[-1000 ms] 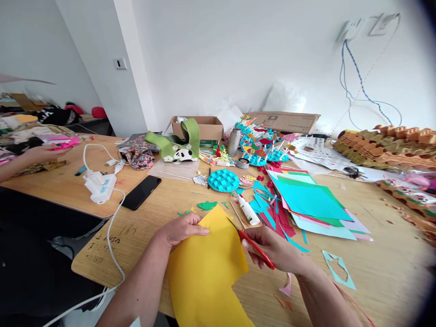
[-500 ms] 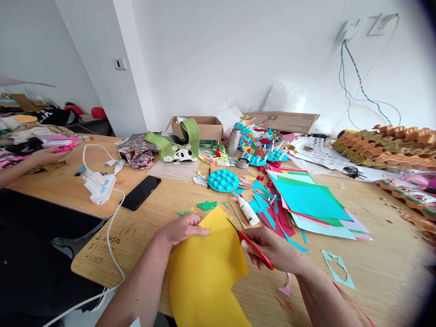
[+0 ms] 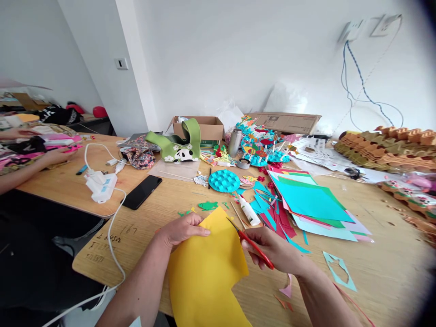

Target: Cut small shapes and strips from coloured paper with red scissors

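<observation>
A large sheet of yellow paper [image 3: 207,272] hangs over the table's front edge, with a notch cut out of its right side. My left hand [image 3: 185,230] pinches its upper left part, thumb on top. In my right hand [image 3: 269,250] is a pair of red-handled scissors [image 3: 254,247], their blades at the sheet's upper right edge. How far the blades are apart is hard to see. Just beyond the sheet lie a green paper fish [image 3: 207,205] and a white glue bottle [image 3: 249,211].
Stacked coloured paper [image 3: 313,200] lies right, near a cut-out blue scrap [image 3: 339,271]. A blue round tray [image 3: 224,181], a green panda bag [image 3: 180,147] and a steel flask [image 3: 235,143] stand behind. Left are a phone [image 3: 142,192], a power strip [image 3: 101,185] and another person's hand [image 3: 56,156].
My hands, the yellow paper and the scissors have hardly moved. At the far left, a second hand of the other person has come into view. The whole view has shifted slightly.
</observation>
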`<state>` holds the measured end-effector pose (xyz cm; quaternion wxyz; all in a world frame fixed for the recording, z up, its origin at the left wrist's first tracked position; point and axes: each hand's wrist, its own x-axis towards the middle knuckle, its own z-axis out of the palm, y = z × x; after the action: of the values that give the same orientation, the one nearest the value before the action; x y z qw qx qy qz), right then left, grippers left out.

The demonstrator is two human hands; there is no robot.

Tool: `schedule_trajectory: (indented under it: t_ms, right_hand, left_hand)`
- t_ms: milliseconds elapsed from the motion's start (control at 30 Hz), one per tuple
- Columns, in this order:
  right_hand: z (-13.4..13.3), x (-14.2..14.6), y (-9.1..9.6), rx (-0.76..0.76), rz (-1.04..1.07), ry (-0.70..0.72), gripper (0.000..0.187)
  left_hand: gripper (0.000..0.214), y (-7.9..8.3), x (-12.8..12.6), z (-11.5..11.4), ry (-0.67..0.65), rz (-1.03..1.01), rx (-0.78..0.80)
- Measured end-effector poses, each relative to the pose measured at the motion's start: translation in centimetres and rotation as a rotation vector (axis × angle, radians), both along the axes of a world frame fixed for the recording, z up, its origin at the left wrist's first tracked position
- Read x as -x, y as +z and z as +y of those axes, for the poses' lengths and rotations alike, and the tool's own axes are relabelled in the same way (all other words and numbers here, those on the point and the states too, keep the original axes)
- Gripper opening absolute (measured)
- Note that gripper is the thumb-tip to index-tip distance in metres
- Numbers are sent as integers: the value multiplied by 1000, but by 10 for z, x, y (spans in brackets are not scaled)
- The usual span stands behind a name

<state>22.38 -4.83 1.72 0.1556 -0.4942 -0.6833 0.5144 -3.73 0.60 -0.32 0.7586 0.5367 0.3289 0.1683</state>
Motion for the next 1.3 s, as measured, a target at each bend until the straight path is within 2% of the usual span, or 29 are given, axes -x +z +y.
schedule_trajectory:
  t_ms: [467,1300]
  right_hand:
    - [0,4,2,7,-3,29,41]
    - [0,5,1,-6,-9,-4,41]
  left_hand:
    - [28,-2,-1,0,-36,-12,25]
    - [30,-1,-1,-1,-44,-5,13]
